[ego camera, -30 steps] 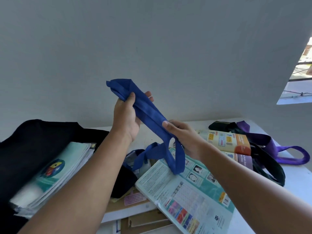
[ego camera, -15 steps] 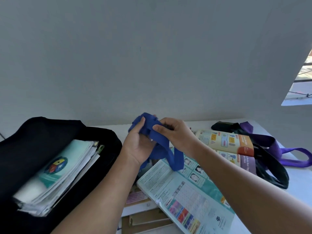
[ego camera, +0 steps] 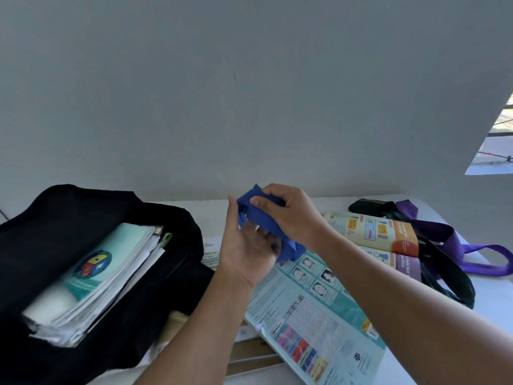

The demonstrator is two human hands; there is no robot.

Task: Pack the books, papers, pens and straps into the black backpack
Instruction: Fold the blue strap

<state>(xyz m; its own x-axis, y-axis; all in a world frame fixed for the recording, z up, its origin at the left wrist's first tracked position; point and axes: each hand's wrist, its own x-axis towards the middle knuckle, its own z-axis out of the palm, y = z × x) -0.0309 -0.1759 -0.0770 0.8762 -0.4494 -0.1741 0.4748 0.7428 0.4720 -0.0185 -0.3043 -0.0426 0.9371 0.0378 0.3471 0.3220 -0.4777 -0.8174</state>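
Observation:
The black backpack (ego camera: 69,218) lies open at the left, with a stack of books and papers (ego camera: 97,276) inside it. Above the middle of the table, both hands bunch a blue strap (ego camera: 258,218) into a small wad. My right hand (ego camera: 288,215) grips the wad from above. My left hand (ego camera: 247,245) cups it from below, thumb up along its left side. A loose end of the strap hangs under my right hand. A teal book (ego camera: 313,309) lies under my hands, and an orange-and-cream book (ego camera: 380,237) lies to its right.
A purple strap (ego camera: 472,251) and a black strap (ego camera: 441,270) lie tangled at the right, on the white table (ego camera: 494,301). Brown and white folders (ego camera: 249,354) stick out beneath the teal book. A plain wall stands close behind, with a window opening at the far right.
The blue strap was stretched high between my hands a second ago. Both hands have come down and together, folding it into a compact wad.

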